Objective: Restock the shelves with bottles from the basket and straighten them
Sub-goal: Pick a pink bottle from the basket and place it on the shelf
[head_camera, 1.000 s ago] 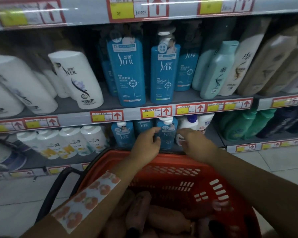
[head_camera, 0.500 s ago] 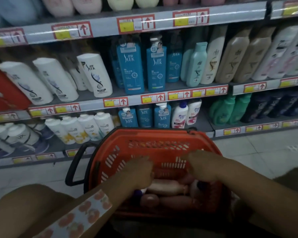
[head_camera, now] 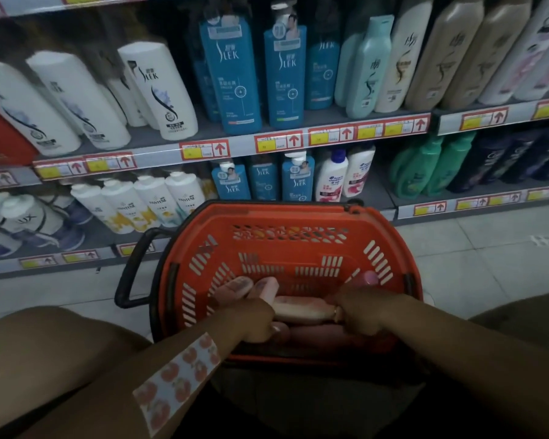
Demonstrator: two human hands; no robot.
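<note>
An orange basket (head_camera: 286,223) stands on the floor before the shelves, with several pink bottles lying inside. Both my hands are down in it. My left hand (head_camera: 251,318) is curled around the left end of a pale pink bottle (head_camera: 298,307). My right hand (head_camera: 362,312) grips the same bottle's cap end. Other pink bottles (head_camera: 248,285) lie beside and under it, partly hidden by my hands. On the lower shelf behind the basket stand blue Slek bottles (head_camera: 295,180) and white-pink bottles (head_camera: 330,175).
The middle shelf (head_camera: 241,147) holds white Slek bottles (head_camera: 159,90), tall blue ones (head_camera: 232,74) and beige ones (head_camera: 441,52). Pantene bottles (head_camera: 152,201) stand lower left, green bottles (head_camera: 425,166) lower right. The basket's black handle (head_camera: 133,267) sticks out left. Tiled floor (head_camera: 488,255) lies to the right.
My hands drew back from the blue bottles on the lower shelf, went down into the basket and closed on a pink bottle. My view dropped toward the basket.
</note>
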